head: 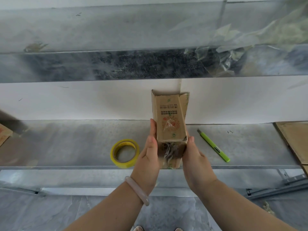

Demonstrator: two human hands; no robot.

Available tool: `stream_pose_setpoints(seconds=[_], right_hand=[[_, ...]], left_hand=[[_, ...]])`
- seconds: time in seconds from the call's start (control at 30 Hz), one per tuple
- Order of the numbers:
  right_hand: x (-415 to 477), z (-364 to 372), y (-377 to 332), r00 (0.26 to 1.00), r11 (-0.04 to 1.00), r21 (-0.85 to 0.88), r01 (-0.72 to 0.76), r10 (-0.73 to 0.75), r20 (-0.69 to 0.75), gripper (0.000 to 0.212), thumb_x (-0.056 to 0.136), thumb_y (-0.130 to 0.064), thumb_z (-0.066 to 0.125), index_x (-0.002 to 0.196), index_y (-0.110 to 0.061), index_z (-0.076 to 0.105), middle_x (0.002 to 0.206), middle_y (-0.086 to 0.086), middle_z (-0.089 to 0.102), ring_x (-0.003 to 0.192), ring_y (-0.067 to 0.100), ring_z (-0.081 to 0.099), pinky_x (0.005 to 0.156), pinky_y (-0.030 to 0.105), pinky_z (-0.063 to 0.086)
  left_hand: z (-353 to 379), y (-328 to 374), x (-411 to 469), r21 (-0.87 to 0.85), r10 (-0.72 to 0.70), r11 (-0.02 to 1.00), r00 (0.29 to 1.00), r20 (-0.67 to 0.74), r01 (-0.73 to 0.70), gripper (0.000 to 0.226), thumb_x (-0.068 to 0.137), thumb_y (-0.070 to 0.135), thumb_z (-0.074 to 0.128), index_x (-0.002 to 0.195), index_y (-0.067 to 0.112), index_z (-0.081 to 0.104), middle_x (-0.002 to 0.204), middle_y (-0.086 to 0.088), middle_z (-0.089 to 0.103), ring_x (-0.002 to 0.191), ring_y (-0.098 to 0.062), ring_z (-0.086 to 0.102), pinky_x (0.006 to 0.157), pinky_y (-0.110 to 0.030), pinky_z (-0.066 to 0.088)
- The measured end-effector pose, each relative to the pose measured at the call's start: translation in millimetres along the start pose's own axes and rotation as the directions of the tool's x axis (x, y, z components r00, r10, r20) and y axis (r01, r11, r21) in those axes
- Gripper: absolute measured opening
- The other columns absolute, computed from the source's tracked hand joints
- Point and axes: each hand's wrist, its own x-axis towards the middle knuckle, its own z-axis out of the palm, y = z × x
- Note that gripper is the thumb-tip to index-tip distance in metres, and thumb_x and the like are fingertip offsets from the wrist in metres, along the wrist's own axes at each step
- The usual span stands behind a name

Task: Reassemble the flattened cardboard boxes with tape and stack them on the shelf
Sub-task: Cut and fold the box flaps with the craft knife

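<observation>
The small brown printed cardboard box [170,120] is held between both hands just above the grey metal shelf [75,144], its open end pointing away towards the white wall and its taped near end at the shelf's front edge. The left hand [148,157] presses flat on the left side, with one finger [152,127] stretched straight up the edge. The right hand [196,157] clasps the opposite side, thumb on the near corner, its other fingers hidden behind the box.

The likeliest trouble is the near end: the clear tape there looks crinkled and loose (hardly a firm seal), so squeezing could skew the walls or let the flaps spring apart. One far flap also leans inward.

The yellow roll of tape [124,164] lies just left of the hands and the lime-green utility knife [213,145] to the right, both in reach. Flattened corrugated cardboard [295,140] takes up the right end of the shelf, and crumpled clear film [233,40] lies on the tier above.
</observation>
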Motion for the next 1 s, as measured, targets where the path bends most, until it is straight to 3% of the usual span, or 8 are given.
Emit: stream_pose_setpoints(seconds=[0.13, 0.3, 0.43, 0.6, 0.73, 0.83, 0.9, 1.0], right_hand=[[-1, 2, -5, 0.999, 1.0, 0.022, -0.008, 0.007, 0.048, 0.066, 0.083, -0.07, 0.03, 0.141, -0.041, 0.046, 0.13, -0.022, 0.058, 0.128, -0.001, 0.048, 0.1, 0.016, 0.035], [0, 3, 7, 0.998, 0.998, -0.047, 0.037, -0.034, 0.056, 0.074, 0.083, -0.078, 0.026, 0.145, -0.042, 0.041, 0.142, -0.018, 0.051, 0.134, -0.002, 0.041, 0.117, 0.031, 0.03], [2, -4, 10, 0.998, 0.998, -0.067, -0.016, 0.02, 0.063, 0.068, 0.084, -0.07, 0.025, 0.144, -0.043, 0.042, 0.133, -0.025, 0.056, 0.13, -0.005, 0.044, 0.099, 0.007, 0.033], [4, -11, 5, 0.992, 0.984, -0.172, -0.055, 0.074, 0.104, 0.057, 0.088, -0.077, 0.014, 0.137, -0.06, 0.037, 0.123, -0.029, 0.056, 0.121, -0.004, 0.049, 0.092, 0.01, 0.031], [0, -19, -5, 0.974, 0.985, -0.172, 0.003, 0.036, 0.223, 0.045, 0.097, -0.06, 0.019, 0.143, -0.062, 0.019, 0.134, -0.036, 0.039, 0.12, -0.019, 0.04, 0.076, -0.007, 0.032], [-2, -30, -2, 0.968, 0.982, -0.186, 0.038, 0.011, 0.252, 0.052, 0.093, -0.062, 0.027, 0.145, -0.06, 0.016, 0.152, -0.03, 0.025, 0.14, -0.002, 0.028, 0.101, 0.009, 0.032], [-2, -43, 6, 0.982, 0.97, -0.242, -0.031, 0.075, 0.174, 0.06, 0.096, -0.059, 0.033, 0.151, -0.048, 0.013, 0.152, -0.021, 0.027, 0.144, 0.012, 0.029, 0.114, 0.028, 0.027], [-13, -73, 20, 0.983, 0.952, -0.257, -0.163, 0.179, 0.039, 0.087, 0.083, -0.069, 0.052, 0.154, -0.029, 0.023, 0.155, -0.002, 0.035, 0.14, 0.021, 0.036, 0.117, 0.039, 0.027]], left_hand=[[5, 0, -1, 0.058, 0.046, 0.997, 0.999, 0.002, -0.046, 0.056, 0.095, 0.036, 0.021, 0.149, 0.032, 0.007, 0.141, 0.028, 0.036, 0.121, 0.022, 0.037, 0.089, 0.002, 0.033], [-1, -12, 5, 0.163, 0.216, 0.966, 0.973, -0.075, -0.202, 0.059, 0.096, 0.053, 0.035, 0.148, 0.029, 0.023, 0.141, 0.008, 0.051, 0.132, -0.011, 0.045, 0.103, -0.022, 0.041], [-25, -17, 14, 0.501, 0.353, 0.808, 0.936, 0.011, -0.31, 0.056, 0.096, 0.06, 0.031, 0.148, 0.041, 0.023, 0.143, 0.005, 0.048, 0.131, -0.011, 0.047, 0.103, -0.034, 0.044], [-46, 1, 15, 0.683, 0.324, 0.631, 0.925, 0.2, -0.369, 0.062, 0.095, 0.063, 0.03, 0.15, 0.036, 0.018, 0.151, 0.004, 0.037, 0.138, -0.005, 0.034, 0.109, -0.034, 0.037], [-33, 29, 14, 0.881, 0.431, 0.211, 0.849, 0.305, -0.423, 0.079, 0.088, 0.07, 0.038, 0.152, 0.035, 0.009, 0.158, 0.004, 0.021, 0.146, -0.012, 0.014, 0.119, -0.03, 0.014], [-16, 37, 26, 0.874, 0.34, -0.067, 0.812, 0.474, -0.482, 0.07, 0.086, 0.07, 0.037, 0.147, 0.038, 0.029, 0.155, 0.003, 0.031, 0.144, -0.021, 0.023, 0.113, -0.046, 0.03], [-14, 34, 29, 0.879, 0.338, 0.026, 0.832, 0.441, -0.477, 0.06, 0.087, 0.063, 0.04, 0.14, 0.037, 0.042, 0.152, 0.004, 0.036, 0.143, -0.02, 0.024, 0.111, -0.043, 0.034], [-17, 27, 18, 0.851, 0.421, 0.33, 0.87, 0.256, -0.409, 0.051, 0.086, 0.057, 0.045, 0.135, 0.044, 0.043, 0.152, 0.013, 0.032, 0.145, -0.011, 0.015, 0.114, -0.034, 0.022]])
